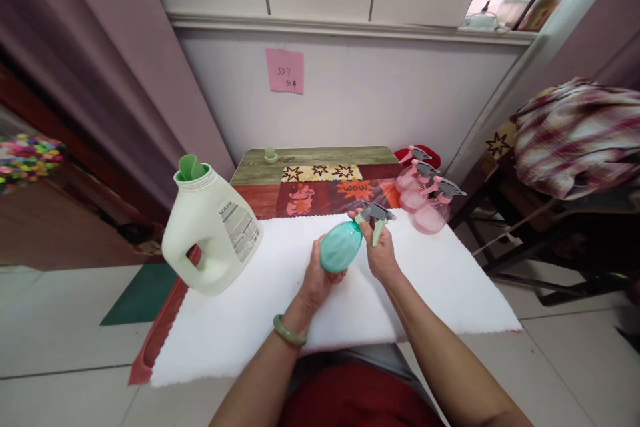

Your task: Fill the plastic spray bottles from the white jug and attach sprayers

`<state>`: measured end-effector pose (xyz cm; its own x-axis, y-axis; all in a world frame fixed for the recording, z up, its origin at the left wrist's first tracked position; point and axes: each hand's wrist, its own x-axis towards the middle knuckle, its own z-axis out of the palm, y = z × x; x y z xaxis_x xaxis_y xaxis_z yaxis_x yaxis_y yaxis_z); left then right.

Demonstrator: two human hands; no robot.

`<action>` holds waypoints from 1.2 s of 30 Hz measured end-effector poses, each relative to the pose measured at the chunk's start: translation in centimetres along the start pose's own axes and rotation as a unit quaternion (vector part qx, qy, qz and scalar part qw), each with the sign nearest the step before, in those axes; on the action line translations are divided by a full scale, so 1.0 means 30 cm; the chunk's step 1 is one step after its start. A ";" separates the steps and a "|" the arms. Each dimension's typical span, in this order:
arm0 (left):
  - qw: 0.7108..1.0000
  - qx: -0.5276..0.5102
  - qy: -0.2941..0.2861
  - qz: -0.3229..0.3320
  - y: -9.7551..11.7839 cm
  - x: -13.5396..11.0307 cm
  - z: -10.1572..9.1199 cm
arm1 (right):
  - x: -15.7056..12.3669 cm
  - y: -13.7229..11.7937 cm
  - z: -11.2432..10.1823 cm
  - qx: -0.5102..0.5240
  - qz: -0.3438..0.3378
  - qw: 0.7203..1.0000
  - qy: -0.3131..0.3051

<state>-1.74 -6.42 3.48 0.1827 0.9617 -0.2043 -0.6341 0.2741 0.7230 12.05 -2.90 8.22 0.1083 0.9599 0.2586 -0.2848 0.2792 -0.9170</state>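
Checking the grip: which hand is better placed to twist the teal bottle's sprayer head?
Probably right: the right hand is on the sprayer head, while the left hand cups the bottle.

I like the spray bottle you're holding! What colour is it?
The spray bottle is teal green with a grey spray head, clearest in the head view.

The teal bottle (340, 247) is hanging tilted just above the white cloth (280, 293), its round translucent body pointing down-left and its neck rising to the upper right. Its grey sprayer (379, 213) with a pale green trigger is sitting at the neck, the left hand (316, 280) cupping the body and the right hand (383, 255) gripping the sprayer
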 end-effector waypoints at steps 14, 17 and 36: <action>0.992 0.061 0.009 0.113 0.014 -0.021 0.004 | 0.031 -0.006 -0.042 -0.020 0.014 0.995 0.092; 0.980 0.127 0.027 0.150 0.013 -0.013 -0.005 | 0.023 -0.012 -0.042 -0.037 0.012 0.994 0.097; 0.997 0.056 0.015 0.041 -0.006 -0.027 -0.005 | 0.011 -0.024 0.048 -0.079 0.099 0.982 0.143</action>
<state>-1.88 -7.24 3.43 0.1096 0.9810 -0.1601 -0.5585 0.1940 0.8065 10.91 -2.74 9.42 0.3349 0.9422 -0.0052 -0.1789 0.0581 -0.9822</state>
